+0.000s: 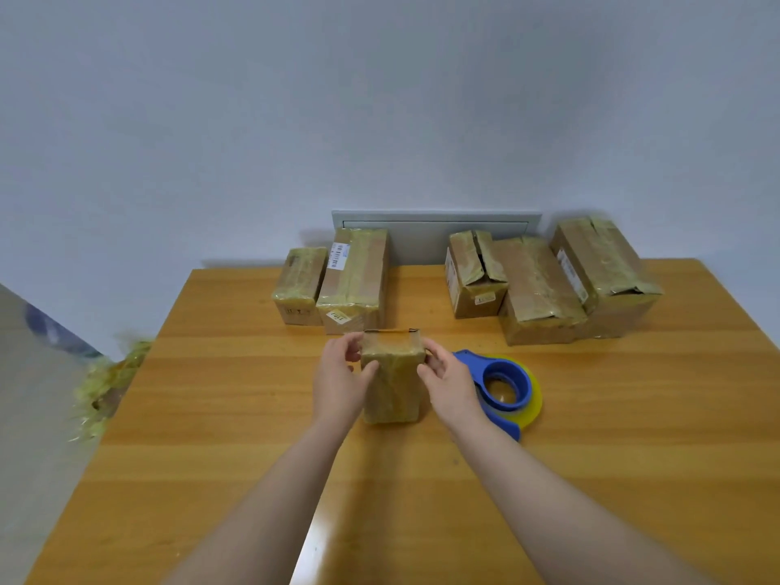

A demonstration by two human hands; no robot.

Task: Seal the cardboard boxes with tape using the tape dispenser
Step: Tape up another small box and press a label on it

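Note:
A small cardboard box wrapped in yellowish tape stands upright in the middle of the wooden table. My left hand grips its left side, thumb on the near face and fingers at the top edge. My right hand holds its right side the same way. The box's top flaps look partly open. A blue tape dispenser with a yellow roll lies flat on the table just right of my right hand, untouched.
Two taped boxes stand at the back left of the table. Three more boxes with loose flaps sit at the back right. A heap of crumpled used tape hangs off the left edge. A grey panel is on the wall behind.

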